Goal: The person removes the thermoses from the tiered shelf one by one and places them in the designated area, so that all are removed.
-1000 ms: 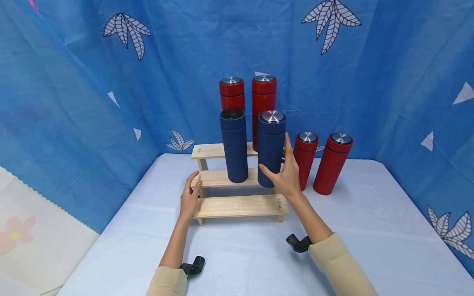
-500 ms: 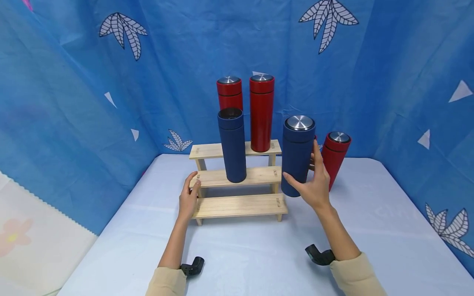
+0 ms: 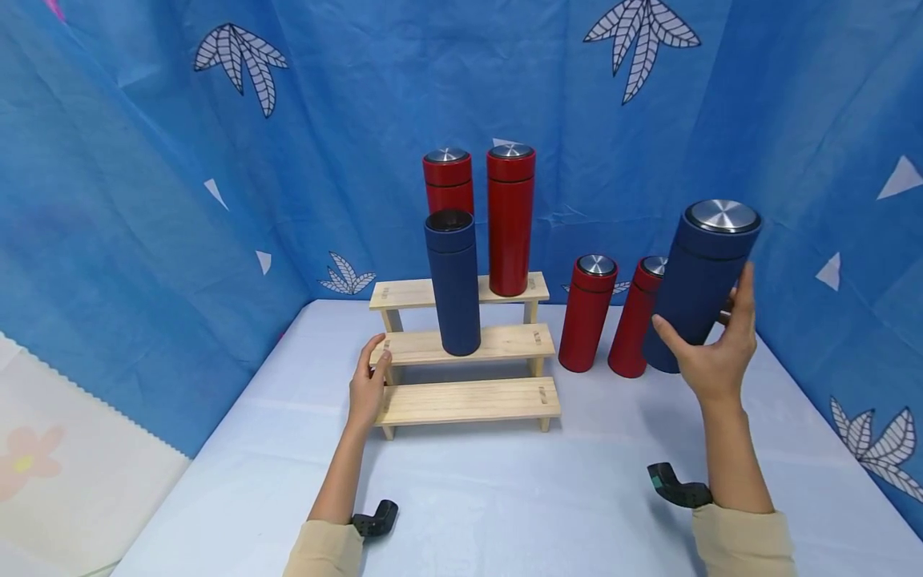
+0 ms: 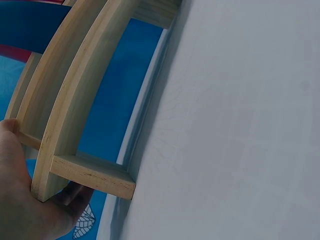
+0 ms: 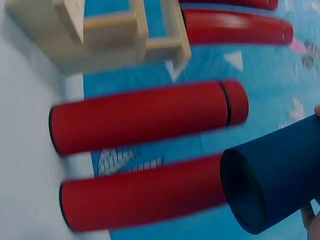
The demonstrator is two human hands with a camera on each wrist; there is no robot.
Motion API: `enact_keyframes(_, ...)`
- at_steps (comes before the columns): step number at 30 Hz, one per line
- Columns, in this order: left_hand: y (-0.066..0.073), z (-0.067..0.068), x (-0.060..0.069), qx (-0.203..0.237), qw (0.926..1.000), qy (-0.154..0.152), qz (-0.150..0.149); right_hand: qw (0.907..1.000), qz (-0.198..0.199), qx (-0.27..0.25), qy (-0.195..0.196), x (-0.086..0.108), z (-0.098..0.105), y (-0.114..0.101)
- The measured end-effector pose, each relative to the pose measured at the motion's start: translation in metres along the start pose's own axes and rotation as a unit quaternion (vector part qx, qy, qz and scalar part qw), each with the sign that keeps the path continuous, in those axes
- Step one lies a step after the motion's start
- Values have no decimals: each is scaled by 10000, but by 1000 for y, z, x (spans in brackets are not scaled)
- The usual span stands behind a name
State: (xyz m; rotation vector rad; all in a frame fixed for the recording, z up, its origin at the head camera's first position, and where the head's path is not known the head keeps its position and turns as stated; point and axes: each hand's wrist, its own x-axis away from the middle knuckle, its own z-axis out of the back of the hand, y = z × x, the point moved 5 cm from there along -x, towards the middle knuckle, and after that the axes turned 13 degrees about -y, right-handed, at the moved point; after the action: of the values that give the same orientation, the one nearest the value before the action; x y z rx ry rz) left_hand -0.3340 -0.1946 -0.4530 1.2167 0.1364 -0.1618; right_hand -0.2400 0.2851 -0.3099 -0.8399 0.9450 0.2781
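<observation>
My right hand (image 3: 721, 361) grips a blue thermos (image 3: 703, 268) with a silver lid top, lifted over the right side of the table and tilted. Its dark base faces the camera in the right wrist view, where the thermos (image 5: 280, 175) is partly cut off. At the left end of a three-step wooden display stand (image 3: 469, 401), my left hand (image 3: 366, 389) holds the stand's side, with the thumb by the middle board. Another blue thermos (image 3: 454, 296), its top dark, is upright on the middle step. Two red thermoses (image 3: 510, 232) stand on the top step, one partly hidden.
Right of the stand, two more red thermoses (image 3: 587, 320) stand on the white-covered table (image 3: 505, 505); the blue thermos partly covers the farther-right one (image 3: 630, 336). A blue patterned cloth (image 3: 404, 96) hangs behind and at both sides.
My right hand has carried the blue thermos off the middle step, rightward past the standing red thermoses, and it now tilts. My left hand has stayed on the stand.
</observation>
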Motion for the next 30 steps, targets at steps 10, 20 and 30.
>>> enact_keyframes(10, 0, 3, 0, -42, 10000, 68, 12, 9944, -925, 456, 235, 16, 16, 67)
enact_keyframes(20, -1, 0, 1, 14, 10000, -7, 25, 9846, -1709, 335, -164, 51, -4, 129)
enact_keyframes(30, -2, 0, -1, 43, 9999, -54, 99, 9793, -2006, 189, -185, 60, -11, 141)
